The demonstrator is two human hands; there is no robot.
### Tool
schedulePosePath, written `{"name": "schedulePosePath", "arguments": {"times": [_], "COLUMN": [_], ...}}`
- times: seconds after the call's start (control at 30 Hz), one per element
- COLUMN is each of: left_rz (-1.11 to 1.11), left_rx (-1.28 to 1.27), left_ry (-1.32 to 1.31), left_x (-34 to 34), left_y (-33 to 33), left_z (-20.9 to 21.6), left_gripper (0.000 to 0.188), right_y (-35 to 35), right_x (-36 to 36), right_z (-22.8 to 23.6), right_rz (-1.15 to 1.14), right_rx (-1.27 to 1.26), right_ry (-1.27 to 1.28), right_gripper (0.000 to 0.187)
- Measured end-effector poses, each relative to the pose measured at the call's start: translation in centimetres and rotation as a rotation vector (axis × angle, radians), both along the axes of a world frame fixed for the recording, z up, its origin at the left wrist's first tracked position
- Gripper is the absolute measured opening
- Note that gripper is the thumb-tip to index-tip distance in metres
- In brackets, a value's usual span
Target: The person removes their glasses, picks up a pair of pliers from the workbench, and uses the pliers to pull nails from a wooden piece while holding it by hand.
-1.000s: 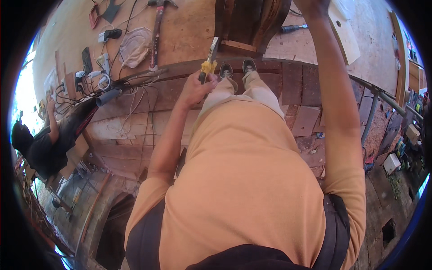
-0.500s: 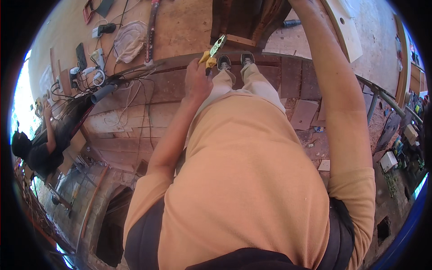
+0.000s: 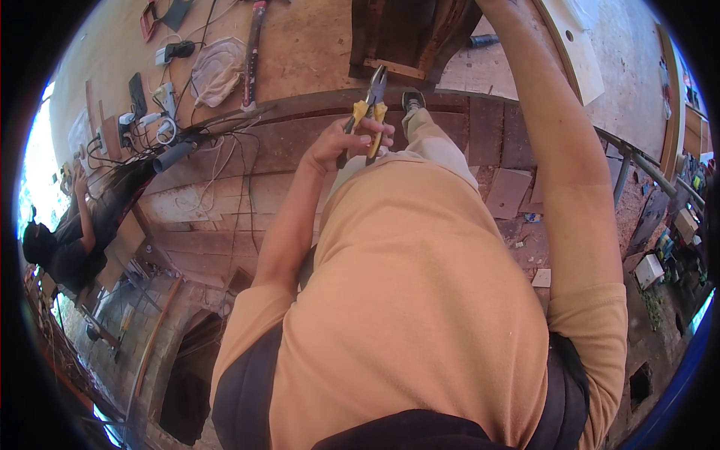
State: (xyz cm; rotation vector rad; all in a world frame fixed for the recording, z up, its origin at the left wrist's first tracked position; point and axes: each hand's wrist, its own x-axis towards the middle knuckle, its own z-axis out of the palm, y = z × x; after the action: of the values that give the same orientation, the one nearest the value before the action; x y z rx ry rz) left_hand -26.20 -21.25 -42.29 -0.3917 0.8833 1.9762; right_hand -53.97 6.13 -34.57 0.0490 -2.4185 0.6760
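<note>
My left hand (image 3: 334, 142) is wrapped round a pair of pliers (image 3: 376, 90) with yellow-and-black handles. Its jaws point away from me, and the two handles are spread apart between my fingers and thumb. Just past the jaw tips stands a dark brown, hollow-looking wooden piece (image 3: 394, 37) with a lighter wood strip (image 3: 394, 68) along its near edge. My right arm reaches far forward on the right side of that piece. Only part of my right hand (image 3: 499, 4) shows at the top edge, its fingers cut off from sight.
On the wooden worktop (image 3: 311, 45) to the left lie a long-handled tool (image 3: 253, 60), a whitish cloth bag (image 3: 217, 71), a saw (image 3: 148, 21) and cables. A dark cylinder (image 3: 484, 40) lies right of the brown piece. Another person (image 3: 67, 251) works at far left.
My left hand has shifted slightly right and turned, with its fingers now showing. The pliers' handles have spread apart. My right arm has barely moved.
</note>
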Motion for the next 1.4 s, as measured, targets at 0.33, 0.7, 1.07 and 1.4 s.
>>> {"name": "schedulePosePath", "arguments": {"times": [0.33,0.7,1.07,1.4], "left_rz": [0.07,-0.327,-0.063,0.057], "left_rx": [0.37,-0.901,-1.225,-0.283], "left_ry": [-0.103,0.742,0.799,0.007], "left_x": [-1.6,-0.9,-1.1,-2.2], "left_y": [-1.0,1.1,2.3,1.7], "left_z": [-3.9,1.1,1.3,-0.9], "left_gripper": [0.042,0.036,0.066,0.041], "right_y": [-0.5,-0.2,-0.3,0.3], "right_x": [0.1,-0.1,-0.1,-0.4], "right_z": [0.6,0.3,0.3,0.0], "right_rz": [-0.005,-0.003,-0.011,-0.002], "right_rx": [-0.012,0.052,0.061,0.055], "right_ry": [-0.032,0.027,0.028,-0.008], "right_gripper": [0.04,0.041,0.047,0.04]}}
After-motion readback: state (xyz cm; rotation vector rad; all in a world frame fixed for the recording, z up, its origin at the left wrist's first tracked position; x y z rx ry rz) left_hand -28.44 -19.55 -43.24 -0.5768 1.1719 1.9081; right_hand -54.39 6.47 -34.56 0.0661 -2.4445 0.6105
